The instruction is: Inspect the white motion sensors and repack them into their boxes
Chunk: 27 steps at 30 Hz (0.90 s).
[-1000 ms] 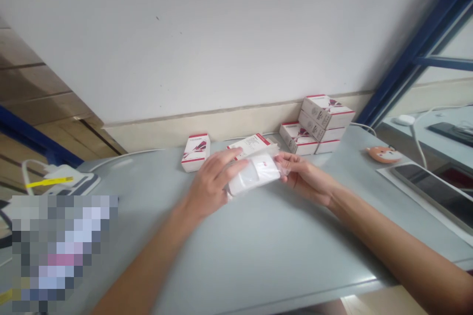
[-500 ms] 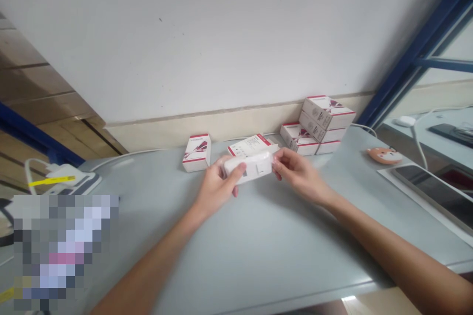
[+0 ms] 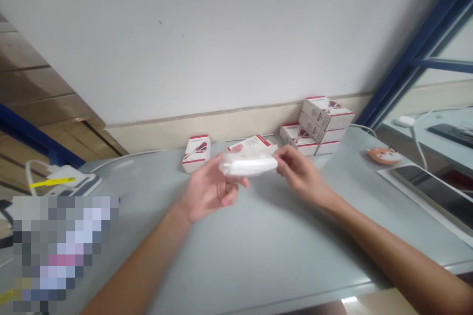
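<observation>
A white oblong item in a clear plastic bag [image 3: 248, 164] is held in the air over the grey table, in front of a white box with red edges [image 3: 254, 144]. My right hand [image 3: 300, 171] pinches the bag's right end between fingers and thumb. My left hand [image 3: 210, 189] is turned palm up, with its fingers at the bag's left end. Another white-and-red box [image 3: 196, 153] lies to the left of my left hand. A stack of similar boxes [image 3: 321, 125] stands against the wall to the right.
The grey table [image 3: 281, 236] meets a cream wall skirting at the back. A cable runs along the wall. An orange fox-shaped object [image 3: 384, 155] and a tablet [image 3: 432, 192] are at the right. A white device with a yellow strap [image 3: 62, 180] is at the left.
The bagged item now lies more level and slightly higher. My left hand has rolled palm up and loosened at the bag's left end, while my right hand keeps its pinch.
</observation>
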Available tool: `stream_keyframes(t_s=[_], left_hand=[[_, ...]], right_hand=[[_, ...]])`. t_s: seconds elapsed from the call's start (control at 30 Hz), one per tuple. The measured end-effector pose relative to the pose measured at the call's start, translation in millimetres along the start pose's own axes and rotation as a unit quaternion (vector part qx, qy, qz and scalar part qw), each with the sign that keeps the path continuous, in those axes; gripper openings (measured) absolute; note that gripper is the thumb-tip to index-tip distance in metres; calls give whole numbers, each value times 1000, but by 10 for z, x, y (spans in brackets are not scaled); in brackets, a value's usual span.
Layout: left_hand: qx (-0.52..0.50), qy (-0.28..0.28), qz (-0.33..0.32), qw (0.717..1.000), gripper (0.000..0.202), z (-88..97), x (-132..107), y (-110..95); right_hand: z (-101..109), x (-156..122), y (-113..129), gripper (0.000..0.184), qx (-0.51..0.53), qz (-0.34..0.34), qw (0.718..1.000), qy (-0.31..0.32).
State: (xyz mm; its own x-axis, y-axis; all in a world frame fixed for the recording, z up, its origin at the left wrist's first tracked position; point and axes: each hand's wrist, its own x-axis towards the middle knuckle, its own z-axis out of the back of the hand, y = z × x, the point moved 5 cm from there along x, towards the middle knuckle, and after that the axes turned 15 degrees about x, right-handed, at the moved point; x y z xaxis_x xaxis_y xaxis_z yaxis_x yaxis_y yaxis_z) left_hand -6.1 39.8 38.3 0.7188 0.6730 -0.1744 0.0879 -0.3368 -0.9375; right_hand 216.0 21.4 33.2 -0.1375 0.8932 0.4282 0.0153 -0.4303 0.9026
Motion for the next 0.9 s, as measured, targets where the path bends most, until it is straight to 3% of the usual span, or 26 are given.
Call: stream_keyframes(t_s=[0.1, 0.17, 0.27, 0.33, 0.43, 0.5, 0.63, 0.73, 0.8, 0.9], left_hand=[[30, 33, -64, 997, 78, -35, -57, -82], [113, 13, -74, 991, 80, -43, -59, -57], [230, -94, -85, 965, 53, 3, -4, 13], [250, -166, -96, 949, 45, 37, 37, 49], [201, -220, -92, 950, 45, 57, 86, 102], [160, -211, -64, 962, 47, 51, 115, 145], [103, -181, 20, 978, 52, 103, 133, 242], [99, -190, 56, 975, 51, 180, 108, 287], [107, -200, 68, 972, 49, 191, 83, 301], [150, -226, 70, 960, 52, 127, 56, 286]], right_hand=[[4, 23, -96, 32, 91, -64, 994, 5], [5, 40, -139, 34, 127, -85, 988, 13], [13, 56, -174, 34, 169, -98, 981, 10], [2, 52, -171, 32, 185, -91, 978, 10], [-11, 31, -110, 27, 156, -43, 987, 0], [-18, 12, -32, 21, 96, 11, 995, 0], [-94, -28, 136, 19, -30, 122, 990, 59], [-132, -61, 164, 33, -49, 140, 987, 59], [-183, -89, 106, 50, -39, 95, 992, 73], [-322, -165, -11, 81, -66, 22, 985, 161]])
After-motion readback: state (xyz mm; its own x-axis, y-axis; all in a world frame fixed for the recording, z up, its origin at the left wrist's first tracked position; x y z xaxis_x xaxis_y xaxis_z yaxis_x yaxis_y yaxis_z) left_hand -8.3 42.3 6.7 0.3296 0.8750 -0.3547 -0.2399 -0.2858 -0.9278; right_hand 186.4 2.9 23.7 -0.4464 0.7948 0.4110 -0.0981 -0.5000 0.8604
